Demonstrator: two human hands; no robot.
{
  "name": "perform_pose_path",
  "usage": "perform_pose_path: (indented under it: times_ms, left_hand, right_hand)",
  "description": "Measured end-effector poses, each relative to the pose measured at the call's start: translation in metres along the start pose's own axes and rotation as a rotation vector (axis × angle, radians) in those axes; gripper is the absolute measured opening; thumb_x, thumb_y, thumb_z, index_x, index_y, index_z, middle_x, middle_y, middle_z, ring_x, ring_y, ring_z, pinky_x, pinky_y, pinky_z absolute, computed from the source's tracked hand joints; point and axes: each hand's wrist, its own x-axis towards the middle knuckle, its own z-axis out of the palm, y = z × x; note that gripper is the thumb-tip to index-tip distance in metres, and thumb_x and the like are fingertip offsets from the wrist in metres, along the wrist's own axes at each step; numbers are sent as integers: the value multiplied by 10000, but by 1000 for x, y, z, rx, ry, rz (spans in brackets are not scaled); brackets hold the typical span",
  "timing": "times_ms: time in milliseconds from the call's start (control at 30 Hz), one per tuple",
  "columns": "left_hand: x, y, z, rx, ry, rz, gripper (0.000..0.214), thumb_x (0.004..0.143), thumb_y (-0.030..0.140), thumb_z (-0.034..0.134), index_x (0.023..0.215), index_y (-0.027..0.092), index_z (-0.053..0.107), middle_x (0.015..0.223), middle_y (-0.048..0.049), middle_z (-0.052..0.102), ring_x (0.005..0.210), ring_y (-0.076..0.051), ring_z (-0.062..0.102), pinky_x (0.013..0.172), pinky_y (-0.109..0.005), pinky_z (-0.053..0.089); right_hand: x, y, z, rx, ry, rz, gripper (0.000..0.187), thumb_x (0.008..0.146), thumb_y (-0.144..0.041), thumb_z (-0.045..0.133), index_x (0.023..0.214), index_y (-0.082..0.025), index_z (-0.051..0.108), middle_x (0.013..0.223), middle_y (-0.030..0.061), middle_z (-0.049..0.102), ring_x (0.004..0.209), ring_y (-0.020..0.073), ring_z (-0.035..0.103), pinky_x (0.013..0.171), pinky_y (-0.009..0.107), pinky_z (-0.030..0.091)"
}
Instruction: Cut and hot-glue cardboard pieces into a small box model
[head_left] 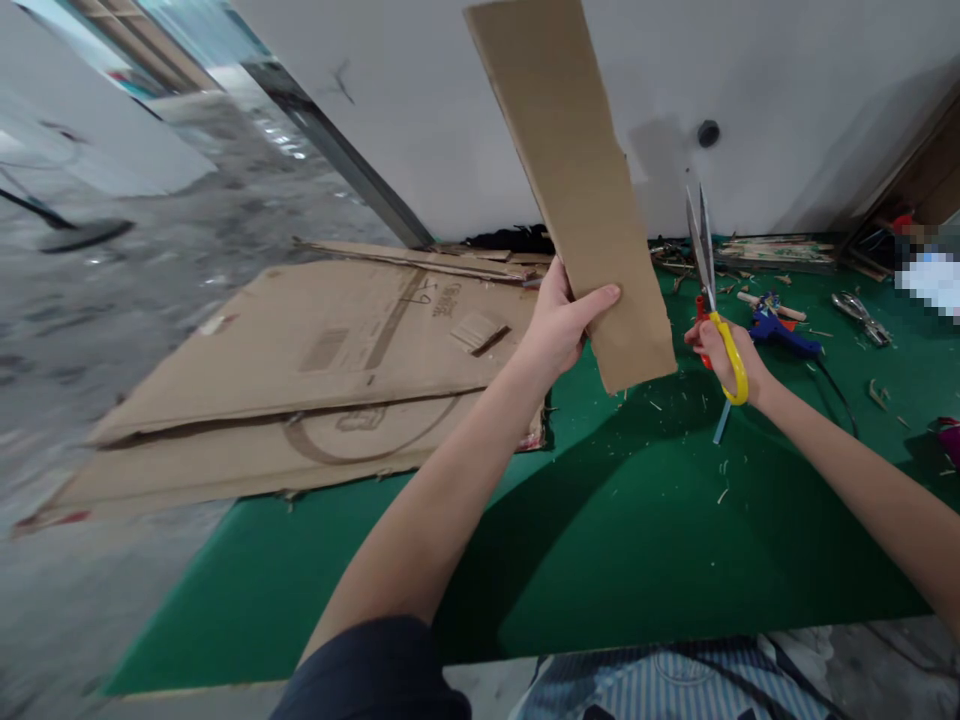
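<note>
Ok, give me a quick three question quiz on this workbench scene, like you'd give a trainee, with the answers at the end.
1. True or false: the left hand holds the cardboard strip lifted clear of the green mat.
2. What does the right hand grip? A a knife, B scissors, C a stapler.
3. Fill in: the glue gun lying on the mat beyond the right hand is ___ in colour.
Key: 1 true; 2 B; 3 blue.
</note>
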Motion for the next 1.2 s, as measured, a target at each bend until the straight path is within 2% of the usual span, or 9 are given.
perform_pose_path:
  times_ms: [233,400,533,667,767,833,967,1067,1200]
  left_hand:
    - [4,1,-4,33,-12,83,558,651,520,896,1059,248,630,1126,-58,757,1133,-297,723,969,-433,617]
    - [3,6,3,5,123,220,490,704,522,875,1021,251,616,1112,-38,749,1114,-254,718,1035,-431,586]
    - [5,17,3,-43,302,407,376,814,442,800,1056,278,564,1177,-13,735,1143,-196,680,1054,-371,572]
    - [16,30,-18,-54,443,501,327,924,471,659,1137,322,462,1421,48,619,1319,-176,576,1151,-371,512]
    - [29,36,-45,-84,500,465,571,908,534,641,1336,424,278,1590,118,446,1434,-194,475,1202,-403,476]
    - [38,37,-62,-68,507,424,693,911,610,592,1435,465,162,1648,129,357,1495,-221,403,1228,-443,449]
    - [48,30,-80,104,496,391,667,958,684,419,1499,480,86,1669,165,305,1542,-202,329,1251,-460,408]
    - [47,21,-78,164,468,394,737,899,778,462,1473,450,137,1644,168,345,1523,-160,360,1252,-423,414]
    - [41,19,-64,261,382,403,786,848,865,461,1460,463,175,1569,162,455,1581,-163,236,1268,-460,347]
  right_hand:
    - [-2,-8,0,28,59,-38,646,917,-827,357,865,-225,586,841,86,632,787,228,635,717,379,510]
    - [-4,-13,-2,-72,-34,-131,618,917,-800,373,855,-217,571,843,76,608,700,200,593,677,381,464]
    - [-3,-8,1,-109,-22,-158,617,879,-810,409,894,-209,550,825,69,586,690,203,574,667,386,456]
    - [-1,-10,-5,-143,-110,-166,546,946,-719,363,847,-221,563,852,68,585,727,199,579,681,374,472]
    - [2,-14,-16,-187,-180,-144,496,977,-641,363,799,-230,577,848,71,598,785,212,603,693,360,491]
    - [3,-14,-23,-215,-203,-105,442,968,-608,415,816,-233,593,817,64,604,768,210,606,675,350,489]
    - [7,-9,-30,-294,-236,-108,429,942,-626,476,881,-220,600,786,58,628,670,198,584,648,359,462]
    - [10,-6,-30,-351,-260,-110,436,936,-640,503,894,-216,592,783,68,640,707,218,615,662,358,451]
    - [14,-3,-28,-380,-282,-98,452,945,-649,497,880,-211,586,807,79,643,743,225,639,667,348,444]
